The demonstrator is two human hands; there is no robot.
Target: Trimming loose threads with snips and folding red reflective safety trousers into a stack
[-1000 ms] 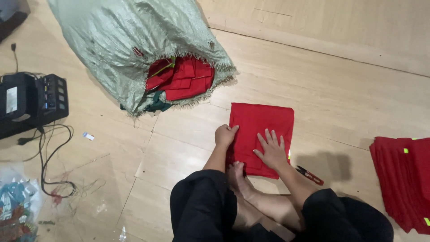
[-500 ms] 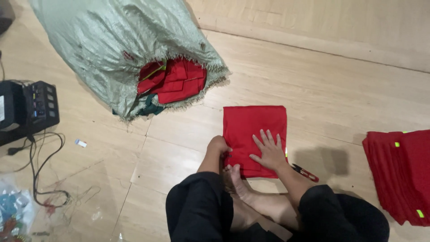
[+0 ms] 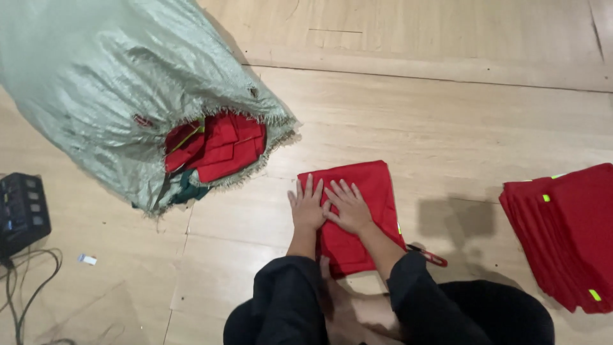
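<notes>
A folded red cloth (image 3: 373, 185) lies flat on the wooden floor (image 3: 408, 108) in front of my crossed legs. My left hand (image 3: 308, 206) presses palm down on its left edge, fingers spread. Beside it, my right hand (image 3: 348, 206) lies flat on the middle of the cloth, fingers apart, touching the left hand. Neither hand grips anything. The cloth's near end is partly hidden by my forearms in black sleeves.
A large grey-green woven sack (image 3: 121, 89) lies at the upper left, its open mouth showing more red cloths (image 3: 217, 145). A stack of folded red cloths (image 3: 565, 230) sits at the right. A red-handled tool (image 3: 429, 255) lies by my right arm. A black device (image 3: 22, 214) with cables sits at the left.
My left hand has moved up from the cloth's near-left corner onto its left side beside the right hand. The view has shifted, so the sack sits more to the left.
</notes>
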